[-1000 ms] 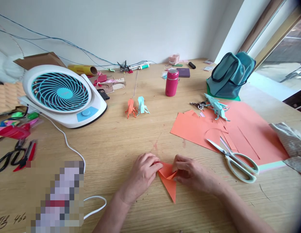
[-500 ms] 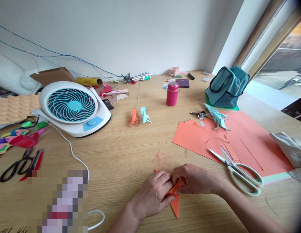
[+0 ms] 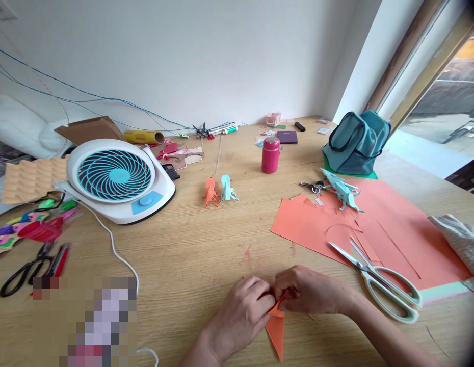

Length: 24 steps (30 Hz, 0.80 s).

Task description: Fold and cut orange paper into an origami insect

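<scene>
Low at the front of the table, a folded piece of orange paper with a long pointed end lies between my hands. My left hand is closed over its left side, pressing it against the wood. From the right, my right hand pinches a raised flap of the same paper between thumb and bent fingers. Much of the paper is hidden under the fingers. Beyond the hands stand an orange folded-paper figure and a light blue folded-paper figure. Scissors with pale handles lie to the right.
Orange sheets with cut strips cover the right side, bearing a larger blue paper figure beside some keys. Farther back are a pink flask and a teal bag. A white fan and black scissors occupy the left.
My right hand has drawn the flap slightly, and less of it shows between the fingers. My left hand still holds the paper down. The whole view has tilted up a little.
</scene>
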### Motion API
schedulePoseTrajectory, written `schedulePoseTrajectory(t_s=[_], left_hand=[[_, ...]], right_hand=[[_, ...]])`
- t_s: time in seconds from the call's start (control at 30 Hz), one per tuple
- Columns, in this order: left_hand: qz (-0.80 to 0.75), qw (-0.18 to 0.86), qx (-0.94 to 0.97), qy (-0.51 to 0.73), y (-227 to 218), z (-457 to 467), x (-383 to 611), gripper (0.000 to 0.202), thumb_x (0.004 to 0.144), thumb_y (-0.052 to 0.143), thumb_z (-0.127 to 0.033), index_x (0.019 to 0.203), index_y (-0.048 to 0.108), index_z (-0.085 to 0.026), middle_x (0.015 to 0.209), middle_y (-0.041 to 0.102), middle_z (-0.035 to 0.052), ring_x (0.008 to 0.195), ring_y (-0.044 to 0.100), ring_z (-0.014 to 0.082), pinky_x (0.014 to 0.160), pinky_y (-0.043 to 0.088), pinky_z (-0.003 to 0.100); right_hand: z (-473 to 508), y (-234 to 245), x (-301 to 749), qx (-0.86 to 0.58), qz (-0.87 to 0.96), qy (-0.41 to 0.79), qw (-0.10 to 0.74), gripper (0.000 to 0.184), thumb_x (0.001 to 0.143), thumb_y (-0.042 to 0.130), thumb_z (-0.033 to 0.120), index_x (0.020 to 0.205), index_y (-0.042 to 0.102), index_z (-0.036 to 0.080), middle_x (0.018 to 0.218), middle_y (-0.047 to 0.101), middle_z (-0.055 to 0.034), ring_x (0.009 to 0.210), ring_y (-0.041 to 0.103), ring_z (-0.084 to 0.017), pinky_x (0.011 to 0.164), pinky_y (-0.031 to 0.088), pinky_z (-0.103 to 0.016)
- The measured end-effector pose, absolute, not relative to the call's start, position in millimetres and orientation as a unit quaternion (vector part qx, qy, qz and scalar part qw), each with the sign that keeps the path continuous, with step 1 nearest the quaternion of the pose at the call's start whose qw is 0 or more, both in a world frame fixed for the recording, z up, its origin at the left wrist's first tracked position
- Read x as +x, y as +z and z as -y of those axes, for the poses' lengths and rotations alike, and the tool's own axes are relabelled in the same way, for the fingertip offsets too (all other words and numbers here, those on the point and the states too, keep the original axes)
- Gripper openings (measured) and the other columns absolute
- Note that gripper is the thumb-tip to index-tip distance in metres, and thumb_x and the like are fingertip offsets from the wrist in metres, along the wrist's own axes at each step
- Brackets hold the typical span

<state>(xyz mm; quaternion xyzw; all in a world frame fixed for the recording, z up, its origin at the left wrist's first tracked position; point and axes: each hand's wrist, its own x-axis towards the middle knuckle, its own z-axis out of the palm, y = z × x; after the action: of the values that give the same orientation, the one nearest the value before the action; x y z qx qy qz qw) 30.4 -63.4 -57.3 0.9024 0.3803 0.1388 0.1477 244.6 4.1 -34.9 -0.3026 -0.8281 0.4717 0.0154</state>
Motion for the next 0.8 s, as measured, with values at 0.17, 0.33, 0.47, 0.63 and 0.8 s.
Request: schedulePoseTrajectory(t_s=[0.17,0.33,0.47,0.63,0.8], left_hand=[[-0.373,0.154,0.902,0.154,-55.5,63.6,31.4,0.009,0.091,0.067,-0.022,0.098,0.061,-0.021,0.106,0.065,0.0010,0.101,0.054,0.0188,0.087,0.048,0.030],[-0.382,0.163,0.894,0.168,-55.8,61.6,33.7,0.010,0.090,0.069,-0.025,0.093,0.061,-0.020,0.102,0.066,0.0004,0.096,0.053,0.0196,0.086,0.046,0.033],[-0.378,0.195,0.885,0.188,-58.4,59.6,34.3,0.009,0.090,0.069,-0.024,0.089,0.062,-0.019,0.098,0.067,0.0016,0.094,0.055,0.0188,0.083,0.046,0.032],[-0.375,0.229,0.877,0.197,-64.1,59.9,32.6,0.012,0.089,0.070,-0.027,0.083,0.065,-0.018,0.095,0.066,0.0040,0.092,0.058,0.0178,0.081,0.048,0.030],[-0.383,0.230,0.871,0.205,-65.3,60.3,33.1,0.015,0.086,0.075,-0.031,0.086,0.066,-0.019,0.096,0.068,0.0030,0.093,0.058,0.0184,0.080,0.047,0.030]], right_hand=[[-2.1,-35.9,246.4,-0.299,0.827,0.475,0.031,0.018,0.072,0.061,0.004,0.078,0.073,0.016,0.078,0.063,0.0014,0.066,0.052,-0.009,0.059,0.035,-0.020],[0.0,-39.3,250.0,-0.305,0.814,0.493,0.036,0.020,0.072,0.058,0.004,0.079,0.072,0.016,0.074,0.063,0.0028,0.064,0.050,-0.008,0.057,0.034,-0.019],[0.5,-40.9,250.8,-0.306,0.816,0.488,0.042,0.020,0.073,0.059,0.005,0.081,0.072,0.017,0.076,0.064,0.0027,0.065,0.050,-0.008,0.058,0.034,-0.019],[4.0,-44.6,249.9,-0.295,0.835,0.463,0.041,0.014,0.071,0.065,0.008,0.079,0.070,0.018,0.081,0.064,0.0016,0.067,0.051,-0.009,0.058,0.033,-0.019],[6.4,-43.5,247.9,-0.301,0.842,0.446,0.040,0.010,0.073,0.065,0.008,0.073,0.068,0.017,0.077,0.060,0.0020,0.065,0.049,-0.008,0.057,0.031,-0.020]])
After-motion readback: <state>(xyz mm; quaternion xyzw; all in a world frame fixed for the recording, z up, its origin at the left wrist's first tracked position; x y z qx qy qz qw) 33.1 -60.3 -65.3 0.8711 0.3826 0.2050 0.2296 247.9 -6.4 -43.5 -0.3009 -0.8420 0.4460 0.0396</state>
